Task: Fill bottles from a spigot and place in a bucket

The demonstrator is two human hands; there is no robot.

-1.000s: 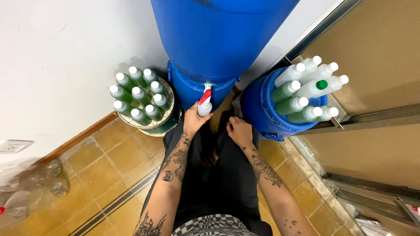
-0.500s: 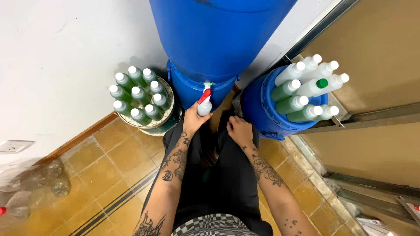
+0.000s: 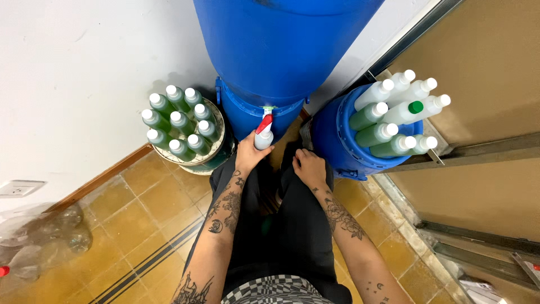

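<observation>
— What changed in that last second?

— Almost nothing. From my screen, the left hand (image 3: pixel 248 153) stayed where it had been, fingers wrapped around a small white bottle (image 3: pixel 263 138) held up under the red-handled tap (image 3: pixel 264 121) at the foot of the big blue drum (image 3: pixel 281 45). The right hand (image 3: pixel 308 167) stayed resting on the person's dark-trousered knee, fingers loosely curled and holding nothing. I read that stillness as a fill under way (though I couldn't see any liquid running).

— And around them?

— To the left, a round tub (image 3: pixel 216 147) stood packed with green bottles with white caps (image 3: pixel 179 126), upright and touching one another. To the right, a blue bucket (image 3: pixel 332 143) held more bottles leaning outward, one of them with a green cap (image 3: pixel 415 107). Some clear plastic bottles (image 3: pixel 39 236) lay on the tiled floor near the wall.

— Anything in the way?

— It was tight: the person's knees sat hard against the drum's base, with the tub and the bucket close on either side of the hands.
</observation>
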